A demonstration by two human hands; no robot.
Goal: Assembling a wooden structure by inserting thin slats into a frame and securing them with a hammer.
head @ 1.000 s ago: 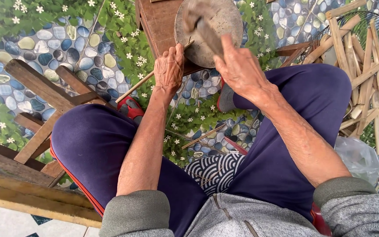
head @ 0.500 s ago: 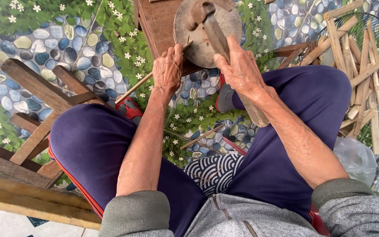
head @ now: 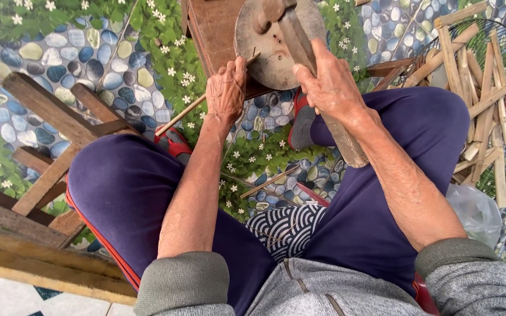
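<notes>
Seated person, head view down over purple trousers. Left hand [head: 225,89] closed around thin bamboo stick [head: 190,109], whose tip rests on round wooden chopping block [head: 259,52]. Right hand [head: 330,82] grips the handle of a heavy cleaver [head: 300,41], blade lying on the block. Block sits on a brown wooden table [head: 212,29]. Pile of split bamboo strips [head: 475,88] in a wire basket to the right. Wooden frame [head: 48,123] at left.
</notes>
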